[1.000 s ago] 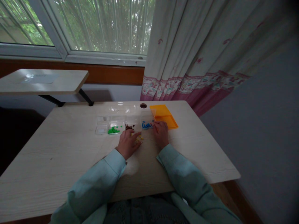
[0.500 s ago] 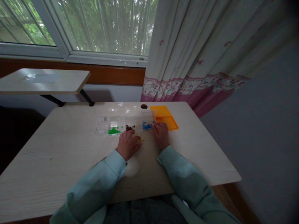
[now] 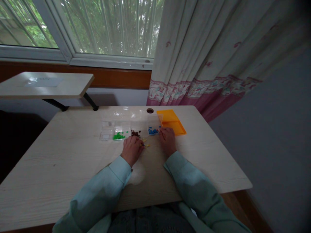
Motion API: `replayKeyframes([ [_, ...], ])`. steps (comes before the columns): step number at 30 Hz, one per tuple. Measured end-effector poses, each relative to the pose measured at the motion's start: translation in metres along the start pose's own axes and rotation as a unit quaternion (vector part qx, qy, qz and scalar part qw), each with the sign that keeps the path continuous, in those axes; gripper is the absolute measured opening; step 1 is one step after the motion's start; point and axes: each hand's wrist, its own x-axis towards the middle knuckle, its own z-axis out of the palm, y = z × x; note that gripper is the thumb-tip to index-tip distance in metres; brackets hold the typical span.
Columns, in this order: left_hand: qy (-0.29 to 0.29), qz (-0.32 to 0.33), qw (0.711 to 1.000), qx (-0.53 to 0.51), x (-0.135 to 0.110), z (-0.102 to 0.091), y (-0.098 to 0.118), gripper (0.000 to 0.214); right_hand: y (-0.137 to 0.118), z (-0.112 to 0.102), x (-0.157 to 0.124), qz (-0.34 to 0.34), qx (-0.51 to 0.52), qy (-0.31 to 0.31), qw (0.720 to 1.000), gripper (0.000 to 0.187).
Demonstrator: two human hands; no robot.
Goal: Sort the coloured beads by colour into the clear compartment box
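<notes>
My left hand (image 3: 132, 150) rests on the desk with its fingers drawn together beside a few small yellow pieces (image 3: 147, 145). What its fingertips hold, if anything, is too small to make out. My right hand (image 3: 167, 139) is closed in a pinch at the right edge of the clear compartment of blue pieces (image 3: 153, 131). Something tiny may be between those fingertips, but I cannot make it out. Dark brown pieces (image 3: 135, 133) lie just beyond the left hand. Green pieces (image 3: 119, 136) sit in a clear box (image 3: 109, 137) farther left.
An orange tray (image 3: 175, 127) lies behind the right hand. At the desk's (image 3: 73, 155) far edge is a round hole (image 3: 150, 110). A raised shelf (image 3: 70, 84) stands at the back left, and a curtain (image 3: 184, 74) hangs at the back right.
The left hand's fingers have closed together and drawn slightly left, leaving more of the yellow pieces in sight. The right hand has hardly moved.
</notes>
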Motion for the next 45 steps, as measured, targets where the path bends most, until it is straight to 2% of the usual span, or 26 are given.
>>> replayKeyframes([
  [7, -0.012, -0.015, 1.0, -0.015, 0.002, 0.0, 0.001, 0.012, 0.0, 0.001, 0.0, -0.006, 0.006, -0.001, 1.0, 0.028],
  [11, 0.0, -0.017, 1.0, -0.015, 0.002, 0.003, -0.001, 0.012, -0.006, -0.001, -0.001, -0.036, 0.036, -0.016, 0.999, 0.024],
  [16, 0.011, -0.02, 1.0, -0.011, 0.001, 0.003, -0.002, 0.016, -0.016, 0.0, -0.004, -0.128, 0.083, -0.096, 0.984, 0.015],
  [21, 0.016, -0.029, 0.999, -0.016, 0.001, 0.0, -0.001, 0.018, -0.024, 0.004, -0.011, -0.195, 0.065, -0.17, 0.964, 0.011],
  [45, 0.02, -0.019, 1.0, -0.01, 0.0, 0.003, -0.004, 0.023, -0.034, 0.01, -0.016, -0.222, 0.005, -0.195, 0.955, 0.011],
])
